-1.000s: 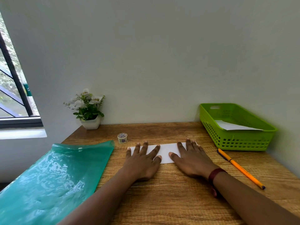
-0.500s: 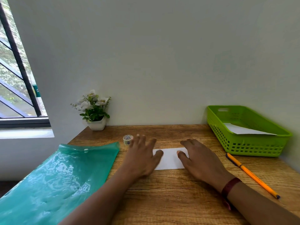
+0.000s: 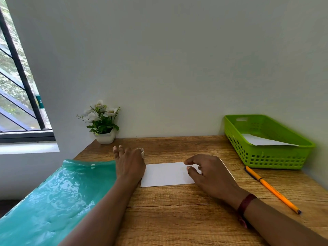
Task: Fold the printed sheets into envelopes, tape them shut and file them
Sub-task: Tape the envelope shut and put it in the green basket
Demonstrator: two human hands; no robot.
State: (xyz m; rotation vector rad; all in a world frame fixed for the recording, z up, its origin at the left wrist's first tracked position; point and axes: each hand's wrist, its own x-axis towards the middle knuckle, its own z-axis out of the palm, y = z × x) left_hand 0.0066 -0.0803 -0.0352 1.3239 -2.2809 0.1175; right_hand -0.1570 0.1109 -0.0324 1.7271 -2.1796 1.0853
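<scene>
Wood-grain brown desk [image 3: 177, 219] carries everything, and a folded white paper sheet [image 3: 165, 174] lies flat near its middle. Left of that sheet, a large glossy teal plastic folder [image 3: 53, 201] spreads past the desk's edge. Behind and right of the sheet stands a lime-green perforated plastic basket [image 3: 266, 157] with a loose white paper [image 3: 260, 141] inside. The right hand [image 3: 211, 176] covers the sheet's right end, fingers loosely bent with the tips on the paper, pinching nothing. The left hand [image 3: 128, 166] overlaps the sheet's left edge. Its visible fingers are stretched out but the thumb is hidden, so I cannot tell whether it grips anything. Behind and left of the sheet sits a white pot of white flowers [image 3: 103, 125]. Right of the sheet lies an orange pen [image 3: 271, 189]. Behind the sheet's left corner, a small tape roll [image 3: 141, 150] peeks out beside the left hand.
</scene>
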